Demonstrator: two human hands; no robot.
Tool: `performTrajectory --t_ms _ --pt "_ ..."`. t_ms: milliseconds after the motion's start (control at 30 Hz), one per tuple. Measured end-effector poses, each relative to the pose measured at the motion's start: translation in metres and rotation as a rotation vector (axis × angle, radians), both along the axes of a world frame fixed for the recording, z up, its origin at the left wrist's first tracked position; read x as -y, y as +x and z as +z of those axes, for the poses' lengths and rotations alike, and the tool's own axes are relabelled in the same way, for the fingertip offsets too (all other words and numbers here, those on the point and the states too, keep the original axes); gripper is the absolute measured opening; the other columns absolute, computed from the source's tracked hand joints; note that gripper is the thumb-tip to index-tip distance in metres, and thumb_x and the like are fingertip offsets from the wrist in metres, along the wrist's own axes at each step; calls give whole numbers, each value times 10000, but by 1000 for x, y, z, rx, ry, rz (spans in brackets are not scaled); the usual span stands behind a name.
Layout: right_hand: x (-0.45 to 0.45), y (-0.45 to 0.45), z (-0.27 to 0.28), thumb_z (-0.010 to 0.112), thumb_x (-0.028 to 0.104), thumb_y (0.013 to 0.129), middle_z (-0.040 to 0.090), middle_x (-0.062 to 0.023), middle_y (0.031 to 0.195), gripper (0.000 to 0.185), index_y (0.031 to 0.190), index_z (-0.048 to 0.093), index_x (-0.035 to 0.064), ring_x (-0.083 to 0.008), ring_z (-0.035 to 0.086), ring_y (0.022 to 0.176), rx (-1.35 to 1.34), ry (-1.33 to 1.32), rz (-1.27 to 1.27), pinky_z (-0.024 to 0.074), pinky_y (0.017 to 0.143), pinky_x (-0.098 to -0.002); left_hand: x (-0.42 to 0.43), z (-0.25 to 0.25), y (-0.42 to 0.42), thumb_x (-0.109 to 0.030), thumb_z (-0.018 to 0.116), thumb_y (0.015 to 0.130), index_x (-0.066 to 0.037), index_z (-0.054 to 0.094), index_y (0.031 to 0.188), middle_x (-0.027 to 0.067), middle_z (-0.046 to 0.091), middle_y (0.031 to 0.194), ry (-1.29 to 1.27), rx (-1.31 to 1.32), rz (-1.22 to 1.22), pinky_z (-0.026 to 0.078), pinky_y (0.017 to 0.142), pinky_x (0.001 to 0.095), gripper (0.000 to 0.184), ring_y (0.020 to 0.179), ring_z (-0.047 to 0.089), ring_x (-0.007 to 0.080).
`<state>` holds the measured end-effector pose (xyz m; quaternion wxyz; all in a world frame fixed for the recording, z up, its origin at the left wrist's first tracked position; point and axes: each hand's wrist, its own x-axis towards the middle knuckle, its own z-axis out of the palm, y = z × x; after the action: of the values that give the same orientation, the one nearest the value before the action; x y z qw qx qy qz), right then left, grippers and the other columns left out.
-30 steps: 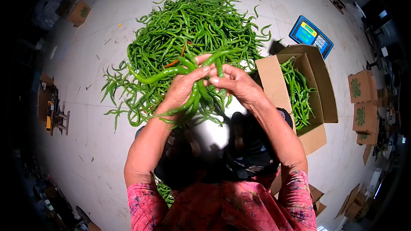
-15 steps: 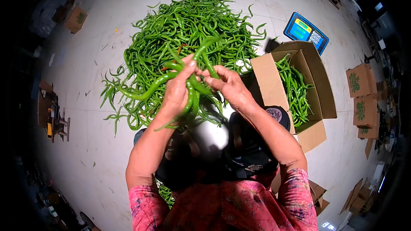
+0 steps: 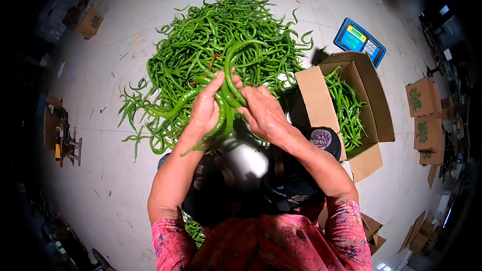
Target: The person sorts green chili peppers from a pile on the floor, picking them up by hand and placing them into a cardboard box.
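Observation:
My left hand [image 3: 208, 103] is closed around a bunch of long green chili peppers [image 3: 221, 115], which stick out above and below the fist. My right hand [image 3: 262, 113] is right beside it, fingers curled in at the lower end of a curved green pepper [image 3: 229, 68] that arches over the bunch. Its fingertips are partly hidden, so whether it grips that pepper or only touches it is hard to make out. Beyond both hands lies a large heap of green chili peppers [image 3: 216, 25] on the floor, with a reddish one [image 3: 215, 59] among them.
An open cardboard box [image 3: 369, 83] partly filled with green peppers [image 3: 346, 108] stands at the right. Behind it is a blue digital scale display [image 3: 359, 42]. Closed cartons [image 3: 424, 95] are stacked further right. More peppers [image 3: 194, 231] lie below, near my body.
My right hand has turned, its back now facing up, and has dropped slightly. The curved pepper now arches more clearly above the left fist. The left hand keeps its bunch in nearly the same place.

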<state>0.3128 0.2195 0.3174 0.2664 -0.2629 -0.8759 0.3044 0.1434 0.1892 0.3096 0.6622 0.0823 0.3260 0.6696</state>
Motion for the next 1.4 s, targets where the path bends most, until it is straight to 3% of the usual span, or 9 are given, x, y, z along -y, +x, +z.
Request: performTrajectory --t_ms 200,567,700,800,933,1067,1233,1300,1400 --pt "1 0 -7 608 109 871 547 -219 905 288 1080 449 -10 -432 509 871 23 -28 89 419 762 -486 5 6 0 -179 572 956 -40 460 1355 63 640 938 89 -170 -43 565 735 271 438 844 634 151" --pt "-3 14 11 508 173 952 557 -235 972 252 1131 486 -3 -444 537 938 -198 -241 61 432 790 -481 -5 -26 -24 -177 582 950 -58 538 1249 69 648 966 103 -133 -22 485 695 232 325 828 607 126" --pt "-11 35 27 510 194 956 558 -232 936 252 1108 482 -5 -399 555 892 -215 -268 -144 438 775 -451 -3 -4 -10 -181 607 940 -34 528 1250 32 605 872 -45 -290 -25 469 572 192 352 732 546 77" --pt "-24 74 34 497 164 954 561 -199 820 183 1077 495 28 -370 568 745 -394 -123 -325 437 679 -468 -2 -3 -6 -186 618 933 -36 534 1246 37 608 873 -53 -358 -79 466 581 194 357 736 550 80" --pt "-39 153 28 499 166 958 611 -138 829 181 1068 534 26 -242 604 780 -253 -174 -579 478 728 -384 2 2 6 -178 625 921 -27 563 1207 34 604 867 -88 -440 -116 449 588 207 329 740 551 89" --pt "-65 212 -14 529 235 944 628 -200 863 245 1064 530 22 -354 630 844 -41 -241 -745 479 775 -429 1 3 12 -153 609 923 -26 578 1188 34 606 868 -96 -535 -176 446 613 219 295 747 554 91" --pt "-104 240 -74 610 293 889 590 -274 1181 499 1252 511 -36 -415 548 1135 228 -158 -809 424 980 -444 -5 0 19 -135 598 931 5 558 1218 65 629 901 -69 -423 -193 459 638 225 321 762 566 107" --pt "-103 230 -85 624 274 881 610 -269 1137 471 1231 533 -26 -391 583 1097 161 -57 -815 451 948 -430 -8 -5 18 -133 574 942 4 523 1275 69 628 915 -22 -272 -189 482 620 239 364 740 578 121" --pt "-82 181 -42 611 213 897 667 -178 1062 345 1151 603 -22 -270 644 978 -66 -352 -514 489 877 -347 -10 -5 14 -125 573 929 11 487 1317 104 629 966 110 -197 -206 476 681 271 420 788 562 149"
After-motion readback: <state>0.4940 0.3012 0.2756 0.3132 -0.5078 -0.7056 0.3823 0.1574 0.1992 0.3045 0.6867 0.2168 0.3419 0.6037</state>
